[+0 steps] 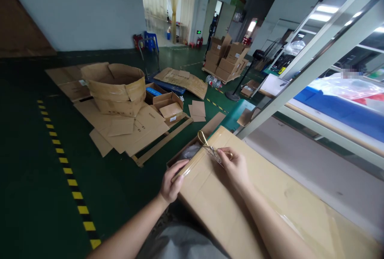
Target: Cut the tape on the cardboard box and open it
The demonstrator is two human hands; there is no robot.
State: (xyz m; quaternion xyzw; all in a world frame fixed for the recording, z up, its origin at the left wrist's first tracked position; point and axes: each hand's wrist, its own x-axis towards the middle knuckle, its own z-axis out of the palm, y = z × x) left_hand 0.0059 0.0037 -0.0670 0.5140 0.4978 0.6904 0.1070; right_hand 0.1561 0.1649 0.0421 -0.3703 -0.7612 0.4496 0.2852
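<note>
A long cardboard box (237,215) lies in front of me, with clear tape along its end edge. My left hand (172,183) is closed on the near corner of that edge, thumb on one side and fingers on the other. In my right hand (235,167) is a pair of scissors (204,138) with gold handles, pinched between thumb and fingers. One handle loop points away past the box's taped edge; the blades lie close over the cardboard, partly hidden by the fingers. Whether the blades touch the tape I cannot tell.
At the left on the green floor stands a large open carton (117,91) on flattened cardboard (150,123). Smaller open boxes (169,109) sit beside it. Stacked cartons (225,61) and a stand fan (232,96) are farther back. A metal frame (285,91) rises at the right.
</note>
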